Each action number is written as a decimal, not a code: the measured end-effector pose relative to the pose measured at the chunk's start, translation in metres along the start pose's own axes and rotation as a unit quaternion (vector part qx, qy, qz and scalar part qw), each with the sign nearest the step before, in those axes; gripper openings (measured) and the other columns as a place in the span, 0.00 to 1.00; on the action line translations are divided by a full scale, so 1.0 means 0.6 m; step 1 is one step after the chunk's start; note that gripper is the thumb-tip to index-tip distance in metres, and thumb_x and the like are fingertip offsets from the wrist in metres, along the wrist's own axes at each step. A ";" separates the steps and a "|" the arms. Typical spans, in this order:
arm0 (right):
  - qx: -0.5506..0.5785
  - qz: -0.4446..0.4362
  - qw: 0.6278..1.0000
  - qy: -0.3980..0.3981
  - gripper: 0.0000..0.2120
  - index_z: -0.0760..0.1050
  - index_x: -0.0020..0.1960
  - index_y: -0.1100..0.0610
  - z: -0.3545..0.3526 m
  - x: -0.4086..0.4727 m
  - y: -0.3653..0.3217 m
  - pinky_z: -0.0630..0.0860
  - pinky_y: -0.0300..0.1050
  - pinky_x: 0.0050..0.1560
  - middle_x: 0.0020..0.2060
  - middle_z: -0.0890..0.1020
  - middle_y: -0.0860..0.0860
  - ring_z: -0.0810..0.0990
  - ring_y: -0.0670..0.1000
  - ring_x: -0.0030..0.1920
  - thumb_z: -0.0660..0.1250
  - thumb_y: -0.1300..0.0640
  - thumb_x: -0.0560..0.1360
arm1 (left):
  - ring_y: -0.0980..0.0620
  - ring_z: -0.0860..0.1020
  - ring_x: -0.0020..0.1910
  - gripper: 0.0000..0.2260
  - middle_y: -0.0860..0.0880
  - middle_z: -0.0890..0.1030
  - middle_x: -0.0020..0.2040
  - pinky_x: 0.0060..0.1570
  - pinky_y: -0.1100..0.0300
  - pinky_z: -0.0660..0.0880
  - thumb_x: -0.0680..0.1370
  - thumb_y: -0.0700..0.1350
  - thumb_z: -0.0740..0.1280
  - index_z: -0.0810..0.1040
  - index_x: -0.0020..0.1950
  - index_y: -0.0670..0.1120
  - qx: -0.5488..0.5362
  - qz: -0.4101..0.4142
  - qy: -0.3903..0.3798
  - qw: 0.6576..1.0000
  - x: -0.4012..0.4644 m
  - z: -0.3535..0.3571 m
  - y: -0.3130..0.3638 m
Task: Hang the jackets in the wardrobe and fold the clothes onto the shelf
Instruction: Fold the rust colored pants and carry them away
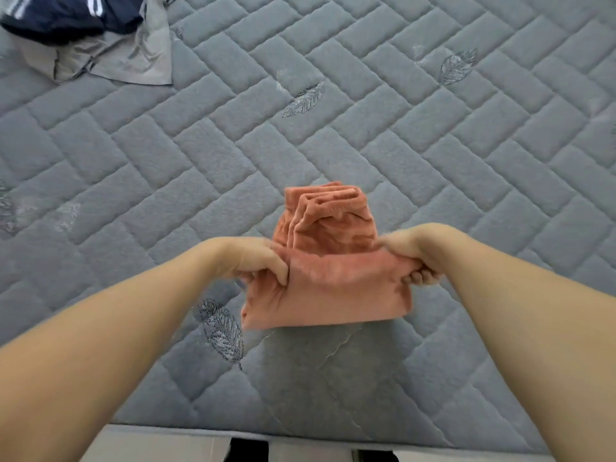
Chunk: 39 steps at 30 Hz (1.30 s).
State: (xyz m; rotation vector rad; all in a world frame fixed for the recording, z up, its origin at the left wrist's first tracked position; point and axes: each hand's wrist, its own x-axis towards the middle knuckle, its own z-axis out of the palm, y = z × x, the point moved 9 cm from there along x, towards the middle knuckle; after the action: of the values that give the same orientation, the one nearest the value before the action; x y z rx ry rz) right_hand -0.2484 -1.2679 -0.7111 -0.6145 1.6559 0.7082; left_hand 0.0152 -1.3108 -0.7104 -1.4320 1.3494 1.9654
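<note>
Fingers (278, 266) of the left hand (256, 261) pinch the left edge of the folded orange garment (333, 281); the right hand (411, 258) pinches its right edge. Near fold lifted between both hands, far layers stacked on the grey quilted bed (433, 145). Far left corner: a navy striped garment (66, 18) lying on a grey garment (133, 58), well apart.

Two forearms come in from the bottom corners, both bare up to the frame edge, with no sleeves. The left hand (256, 261) and the right hand (411, 253) wear no gloves. At the bottom edge two dark shoe tips (246, 450) are visible
</note>
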 end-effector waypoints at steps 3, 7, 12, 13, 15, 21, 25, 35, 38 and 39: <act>0.277 -0.127 0.949 0.083 0.33 0.70 0.29 0.53 -0.073 0.017 -0.037 0.61 0.37 0.28 0.24 0.74 0.52 0.68 0.50 0.21 0.50 0.26 0.73 | 0.38 0.81 0.58 0.24 0.37 0.83 0.56 0.61 0.44 0.74 0.63 0.42 0.72 0.81 0.59 0.42 -0.147 0.093 0.107 0.979 0.023 -0.077 0.039; 0.430 -0.297 0.838 0.156 0.28 0.79 0.54 0.52 -0.132 0.033 -0.094 0.79 0.41 0.42 0.45 0.84 0.48 0.83 0.47 0.41 0.65 0.29 0.70 | 0.46 0.83 0.47 0.15 0.47 0.86 0.46 0.52 0.49 0.78 0.66 0.51 0.72 0.83 0.51 0.50 -0.294 0.146 0.256 0.909 0.068 -0.159 0.048; 0.363 -0.302 0.853 0.222 0.31 0.71 0.54 0.43 -0.106 0.090 -0.164 0.71 0.47 0.61 0.62 0.76 0.48 0.77 0.50 0.58 0.74 0.28 0.59 | 0.53 0.83 0.48 0.11 0.52 0.86 0.45 0.47 0.58 0.78 0.75 0.48 0.63 0.84 0.50 0.51 -0.203 0.153 0.336 0.907 0.140 -0.193 0.043; 0.329 -0.284 0.866 0.247 0.33 0.73 0.57 0.43 -0.104 0.103 -0.174 0.68 0.51 0.66 0.63 0.75 0.50 0.74 0.54 0.63 0.71 0.26 0.59 | 0.52 0.83 0.49 0.11 0.52 0.86 0.46 0.49 0.55 0.79 0.75 0.47 0.61 0.84 0.50 0.51 -0.189 0.159 0.337 0.909 0.155 -0.199 0.039; 0.269 -0.226 0.889 0.293 0.45 0.70 0.68 0.47 -0.109 0.130 -0.181 0.62 0.56 0.71 0.66 0.71 0.54 0.65 0.59 0.70 0.66 0.22 0.60 | 0.51 0.82 0.50 0.12 0.50 0.85 0.48 0.52 0.52 0.78 0.75 0.49 0.61 0.83 0.50 0.51 -0.145 0.164 0.344 0.913 0.176 -0.210 0.034; 0.345 -0.304 0.849 0.260 0.27 0.81 0.55 0.47 -0.129 0.148 -0.192 0.72 0.50 0.65 0.55 0.84 0.48 0.78 0.53 0.63 0.72 0.30 0.65 | 0.68 0.80 0.39 0.17 0.64 0.83 0.39 0.44 0.72 0.75 0.74 0.70 0.64 0.81 0.46 0.58 -0.158 0.135 0.253 0.945 0.181 -0.219 0.031; 0.430 -0.292 0.851 0.079 0.22 0.83 0.51 0.50 -0.109 0.132 -0.176 0.78 0.47 0.49 0.44 0.87 0.48 0.85 0.51 0.49 0.78 0.38 0.62 | 0.50 0.84 0.52 0.40 0.51 0.86 0.52 0.56 0.52 0.76 0.54 0.75 0.75 0.82 0.59 0.53 -0.231 0.033 0.124 0.964 0.164 -0.156 0.033; 0.575 -0.250 0.779 0.019 0.26 0.83 0.55 0.53 -0.110 -0.103 0.142 0.78 0.48 0.46 0.51 0.86 0.54 0.86 0.53 0.50 0.77 0.39 0.64 | 0.47 0.85 0.46 0.39 0.47 0.87 0.47 0.53 0.51 0.78 0.52 0.66 0.80 0.81 0.58 0.49 -0.169 0.065 0.112 0.977 0.014 0.043 0.281; 0.625 -0.244 0.739 0.063 0.26 0.83 0.54 0.53 -0.095 -0.206 0.261 0.78 0.47 0.45 0.50 0.86 0.55 0.86 0.54 0.49 0.76 0.38 0.63 | 0.47 0.86 0.46 0.38 0.46 0.87 0.48 0.50 0.52 0.78 0.53 0.66 0.79 0.82 0.57 0.48 -0.130 0.083 0.056 0.986 -0.044 0.136 0.371; 0.641 -0.242 0.724 0.080 0.26 0.83 0.54 0.53 -0.084 -0.240 0.299 0.78 0.48 0.45 0.50 0.86 0.55 0.86 0.55 0.49 0.76 0.38 0.63 | 0.47 0.86 0.46 0.38 0.45 0.86 0.48 0.48 0.52 0.78 0.53 0.66 0.79 0.83 0.57 0.48 -0.114 0.090 0.032 0.989 -0.065 0.170 0.396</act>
State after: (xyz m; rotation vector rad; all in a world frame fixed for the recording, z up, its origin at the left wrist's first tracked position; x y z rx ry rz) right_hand -0.3847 -1.1805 -0.5404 -0.0307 1.5960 -0.9170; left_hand -0.1967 -1.3295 -0.5583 -1.5316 1.3585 2.2718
